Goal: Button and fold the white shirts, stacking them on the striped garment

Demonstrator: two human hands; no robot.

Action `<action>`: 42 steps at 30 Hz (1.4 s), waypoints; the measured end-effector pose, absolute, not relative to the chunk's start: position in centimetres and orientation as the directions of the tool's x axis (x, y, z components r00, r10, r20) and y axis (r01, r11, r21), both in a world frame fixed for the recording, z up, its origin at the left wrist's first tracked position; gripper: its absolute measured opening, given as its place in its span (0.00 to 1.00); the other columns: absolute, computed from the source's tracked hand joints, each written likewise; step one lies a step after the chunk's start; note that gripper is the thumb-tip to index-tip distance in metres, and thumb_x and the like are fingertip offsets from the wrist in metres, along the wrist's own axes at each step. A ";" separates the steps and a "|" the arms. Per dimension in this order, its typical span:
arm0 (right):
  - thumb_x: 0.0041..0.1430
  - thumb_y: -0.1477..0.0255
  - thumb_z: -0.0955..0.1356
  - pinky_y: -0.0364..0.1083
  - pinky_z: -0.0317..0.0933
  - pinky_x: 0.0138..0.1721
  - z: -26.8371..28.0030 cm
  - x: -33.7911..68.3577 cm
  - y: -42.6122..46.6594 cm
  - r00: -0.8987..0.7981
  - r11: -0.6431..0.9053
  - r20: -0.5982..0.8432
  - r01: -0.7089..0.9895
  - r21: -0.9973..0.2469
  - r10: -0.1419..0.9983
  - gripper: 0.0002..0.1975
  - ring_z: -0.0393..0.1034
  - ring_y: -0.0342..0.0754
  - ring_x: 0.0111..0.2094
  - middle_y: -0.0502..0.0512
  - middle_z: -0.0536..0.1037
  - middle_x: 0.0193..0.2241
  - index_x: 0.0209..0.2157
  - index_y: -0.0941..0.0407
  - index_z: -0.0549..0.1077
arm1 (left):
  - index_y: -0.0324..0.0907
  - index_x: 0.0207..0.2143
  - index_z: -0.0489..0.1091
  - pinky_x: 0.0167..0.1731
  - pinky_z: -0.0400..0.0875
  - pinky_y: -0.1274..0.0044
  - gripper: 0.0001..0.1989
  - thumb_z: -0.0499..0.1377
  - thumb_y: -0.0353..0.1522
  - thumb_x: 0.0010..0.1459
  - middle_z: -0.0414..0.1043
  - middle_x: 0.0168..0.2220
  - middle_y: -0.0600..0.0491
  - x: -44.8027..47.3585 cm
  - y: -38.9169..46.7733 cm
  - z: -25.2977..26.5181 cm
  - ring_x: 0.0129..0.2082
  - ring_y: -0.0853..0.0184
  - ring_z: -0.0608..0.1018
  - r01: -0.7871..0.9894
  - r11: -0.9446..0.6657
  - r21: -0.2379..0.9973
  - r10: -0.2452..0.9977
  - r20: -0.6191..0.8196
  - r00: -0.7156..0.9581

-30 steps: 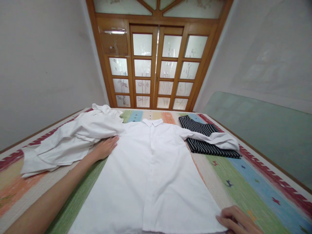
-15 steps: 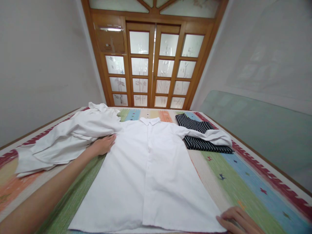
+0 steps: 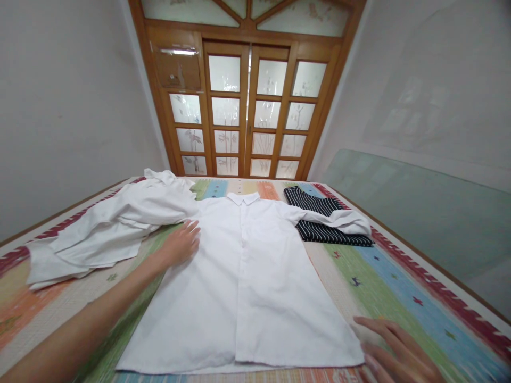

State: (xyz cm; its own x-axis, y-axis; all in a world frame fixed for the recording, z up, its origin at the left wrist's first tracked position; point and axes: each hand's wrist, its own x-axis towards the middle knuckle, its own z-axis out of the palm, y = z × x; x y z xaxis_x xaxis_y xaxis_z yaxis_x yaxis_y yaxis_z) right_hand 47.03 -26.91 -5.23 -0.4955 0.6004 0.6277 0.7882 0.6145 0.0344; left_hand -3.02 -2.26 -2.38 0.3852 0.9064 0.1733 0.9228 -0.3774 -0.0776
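White, with the left hand [image 3: 182, 244] on its side edge, fingers slightly parted, and the right hand [image 3: 403, 351] by its hem corner, fingers apart, contact unclear, the shirt [image 3: 275, 287] lies spread front-up, one sleeve [image 3: 349, 221] over striped cloth [image 3: 311, 202]; unfolded, some creases left. Other white clothing [image 3: 112, 223] crowds its left shoulder; bare patterned cover [image 3: 391, 282] shows right of it, narrow below its hem.

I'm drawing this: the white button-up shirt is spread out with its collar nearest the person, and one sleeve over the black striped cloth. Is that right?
Not quite: the head view shows the collar at the far end, toward the wooden doors. The white button-up shirt is spread out, with one sleeve over the black striped cloth.
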 end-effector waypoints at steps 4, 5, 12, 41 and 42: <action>0.64 0.65 0.62 0.49 0.66 0.52 -4.4 45.0 -25.6 -0.337 0.469 0.654 0.883 -0.031 0.677 0.13 0.73 0.52 0.48 0.57 0.77 0.48 0.40 0.54 0.77 | 0.38 0.59 0.64 0.62 0.58 0.64 0.24 0.46 0.37 0.63 0.61 0.63 0.44 0.3 -4.0 -1.6 0.65 0.54 0.59 0.915 -0.402 0.042 0.911 0.116 0.395; 0.65 0.65 0.62 0.50 0.66 0.53 -4.3 44.2 -25.1 -0.274 0.419 0.647 0.905 -0.077 0.711 0.14 0.73 0.52 0.49 0.58 0.77 0.50 0.41 0.54 0.77 | 0.37 0.59 0.63 0.61 0.58 0.64 0.25 0.46 0.37 0.64 0.60 0.64 0.44 1.0 -4.4 -1.6 0.66 0.54 0.59 0.913 -0.404 0.064 0.912 0.105 0.396; 0.67 0.59 0.57 0.58 0.55 0.63 -6.1 39.2 -20.9 -0.062 0.221 0.396 0.902 -0.370 0.916 0.27 0.56 0.55 0.64 0.61 0.61 0.64 0.61 0.58 0.64 | 0.33 0.64 0.57 0.62 0.54 0.60 0.30 0.42 0.42 0.66 0.51 0.67 0.41 2.3 -7.3 -4.2 0.67 0.49 0.53 0.908 -0.404 0.109 0.914 0.088 0.396; 0.70 0.61 0.53 0.62 0.51 0.63 -11.3 40.3 -21.2 -0.309 0.310 0.493 0.947 0.082 0.814 0.30 0.50 0.59 0.66 0.73 0.62 0.62 0.61 0.70 0.63 | 0.40 0.67 0.50 0.63 0.54 0.61 0.34 0.43 0.49 0.66 0.49 0.68 0.46 -3.8 -12.2 -6.7 0.68 0.53 0.53 0.879 -0.472 0.061 0.864 0.230 0.448; 0.70 0.63 0.53 0.62 0.51 0.63 -11.2 40.3 -21.3 -0.334 0.333 0.496 0.938 0.094 0.801 0.29 0.52 0.58 0.65 0.72 0.64 0.61 0.60 0.69 0.64 | 0.41 0.67 0.50 0.63 0.53 0.61 0.33 0.43 0.49 0.66 0.49 0.68 0.47 -3.7 -12.3 -6.6 0.68 0.53 0.53 0.876 -0.479 0.052 0.862 0.217 0.459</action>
State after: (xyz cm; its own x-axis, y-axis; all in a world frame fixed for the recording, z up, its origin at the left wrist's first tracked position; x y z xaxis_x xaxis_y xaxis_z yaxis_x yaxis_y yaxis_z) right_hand 40.27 -21.30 -11.22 -0.3343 0.8011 0.4965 0.9381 0.3335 0.0936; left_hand -3.74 -12.29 -6.56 0.4587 0.8616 0.2172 0.8760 -0.4795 0.0519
